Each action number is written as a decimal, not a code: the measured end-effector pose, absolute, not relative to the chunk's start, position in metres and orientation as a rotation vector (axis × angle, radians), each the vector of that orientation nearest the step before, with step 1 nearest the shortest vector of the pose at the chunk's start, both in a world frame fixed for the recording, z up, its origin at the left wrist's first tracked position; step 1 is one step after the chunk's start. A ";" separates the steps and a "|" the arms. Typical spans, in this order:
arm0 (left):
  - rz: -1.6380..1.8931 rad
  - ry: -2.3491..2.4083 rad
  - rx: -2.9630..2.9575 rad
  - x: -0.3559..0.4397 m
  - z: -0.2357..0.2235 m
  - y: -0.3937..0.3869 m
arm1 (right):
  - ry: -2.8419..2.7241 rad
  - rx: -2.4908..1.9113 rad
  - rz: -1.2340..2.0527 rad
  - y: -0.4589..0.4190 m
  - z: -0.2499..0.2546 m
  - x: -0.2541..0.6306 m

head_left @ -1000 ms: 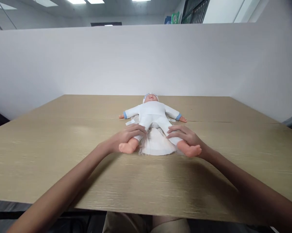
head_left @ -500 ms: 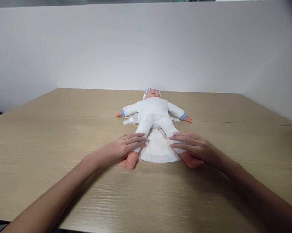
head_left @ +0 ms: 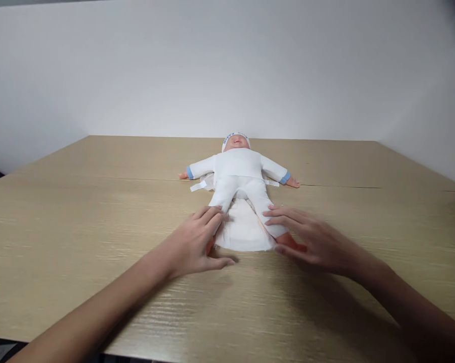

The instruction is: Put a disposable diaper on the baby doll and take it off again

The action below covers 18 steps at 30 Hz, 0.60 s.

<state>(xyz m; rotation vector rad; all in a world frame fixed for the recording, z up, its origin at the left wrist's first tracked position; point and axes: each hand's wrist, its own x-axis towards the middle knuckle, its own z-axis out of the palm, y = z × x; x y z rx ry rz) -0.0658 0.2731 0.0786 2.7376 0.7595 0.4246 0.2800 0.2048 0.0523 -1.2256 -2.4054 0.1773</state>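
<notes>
A baby doll (head_left: 238, 164) in a white suit with blue cuffs and a printed white cap lies on its back, arms spread, feet towards me. Beneath it is an unfolded white diaper (head_left: 244, 232); its front part shows between the legs, and its side tabs stick out at the waist. My left hand (head_left: 199, 239) is over the doll's leg on the left, fingertips on the leg, thumb stretched apart and hiding the foot. My right hand (head_left: 306, 232) is at the other leg, fingers spread and slightly blurred, the thumb near the diaper's front corner. Neither hand grips anything.
The doll lies on a wide wood-grain table (head_left: 99, 212) with a thin seam running across it behind the doll's waist. A plain white partition (head_left: 227, 65) stands along the far edge and continues down the right side. The table's near edge shows at the bottom left.
Both hands have turned and opened, with the thumbs now reaching inward below the doll's legs. The feet are more covered. The doll and diaper stay in place; the view has tilted slightly.
</notes>
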 end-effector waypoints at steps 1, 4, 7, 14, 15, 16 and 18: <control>0.441 0.826 2.765 -0.061 0.074 0.269 | -2.410 -1.248 0.091 0.201 0.049 0.272; 0.423 0.989 2.852 -0.051 0.062 0.261 | -2.398 -1.289 -0.143 0.196 0.035 0.252; 0.426 1.023 2.904 -0.050 0.059 0.263 | -2.330 -1.338 -0.273 0.197 0.025 0.243; 0.734 0.917 2.532 -0.052 0.089 0.304 | -2.138 -1.375 0.009 0.232 0.053 0.248; 0.794 0.903 2.467 -0.048 0.094 0.315 | -2.081 -1.357 0.046 0.244 0.059 0.248; 0.844 0.903 2.398 -0.044 0.098 0.328 | -2.018 -1.336 0.075 0.258 0.066 0.248; 0.929 0.956 2.159 -0.030 0.104 0.358 | -1.885 -1.327 0.151 0.291 0.076 0.247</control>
